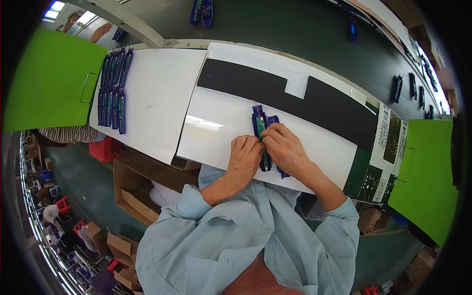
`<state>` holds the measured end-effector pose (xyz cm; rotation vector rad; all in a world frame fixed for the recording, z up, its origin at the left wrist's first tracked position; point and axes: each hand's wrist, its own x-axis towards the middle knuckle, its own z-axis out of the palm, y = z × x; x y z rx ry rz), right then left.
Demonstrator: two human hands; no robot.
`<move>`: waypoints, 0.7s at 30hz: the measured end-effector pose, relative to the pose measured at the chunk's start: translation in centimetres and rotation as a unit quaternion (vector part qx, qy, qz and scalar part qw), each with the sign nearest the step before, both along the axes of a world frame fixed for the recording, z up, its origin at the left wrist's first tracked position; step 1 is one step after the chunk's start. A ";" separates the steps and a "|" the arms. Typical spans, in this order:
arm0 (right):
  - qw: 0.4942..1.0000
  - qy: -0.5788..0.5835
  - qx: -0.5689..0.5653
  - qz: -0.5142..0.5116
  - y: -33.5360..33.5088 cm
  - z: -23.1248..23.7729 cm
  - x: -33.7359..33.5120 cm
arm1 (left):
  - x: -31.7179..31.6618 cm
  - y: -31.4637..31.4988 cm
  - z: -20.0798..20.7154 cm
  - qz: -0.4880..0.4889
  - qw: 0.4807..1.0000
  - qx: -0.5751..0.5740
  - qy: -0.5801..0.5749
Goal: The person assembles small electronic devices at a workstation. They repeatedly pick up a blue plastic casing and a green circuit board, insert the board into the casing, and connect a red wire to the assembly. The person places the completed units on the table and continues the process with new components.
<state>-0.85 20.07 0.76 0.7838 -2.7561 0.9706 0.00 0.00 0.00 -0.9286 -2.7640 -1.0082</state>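
Observation:
On the white work surface before me lies a long blue plastic housing (258, 120) with a green circuit board inside and thin red wires at its far end. My left hand (245, 158) is closed, its fingertips pinched on the housing's left side near its middle. From the other side my right hand (285, 149) also pinches it, with thumb and fingers nearly meeting the left hand's. Whatever small part lies between the fingertips is hidden. A second blue housing piece (273, 119) lies just right of the first, partly under my right hand.
Two rows of blue housings with green boards (112, 110) lie on the white board at left. A black strip (246, 75) with a notch lies beyond my hands. Green panels (54, 83) stand at both sides. More housings lie on the dark green belt (275, 24); another person's hand (101, 32) shows far left.

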 end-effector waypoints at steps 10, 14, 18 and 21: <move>0.997 -0.077 -0.029 0.000 0.2 2.6 -1.2 | 2.6 -2.1 -0.9 -0.072 0.996 0.029 0.050; 0.989 -0.140 -0.038 0.000 0.2 2.3 -1.4 | 3.1 -2.1 -1.3 -0.082 0.994 0.011 0.065; 0.983 -0.178 -0.039 0.000 0.2 2.7 -2.1 | 3.0 -2.3 -1.1 -0.085 0.994 0.007 0.072; 0.984 -0.178 -0.029 0.004 0.2 2.7 -2.3 | 2.9 -2.3 -1.3 -0.083 0.994 0.008 0.076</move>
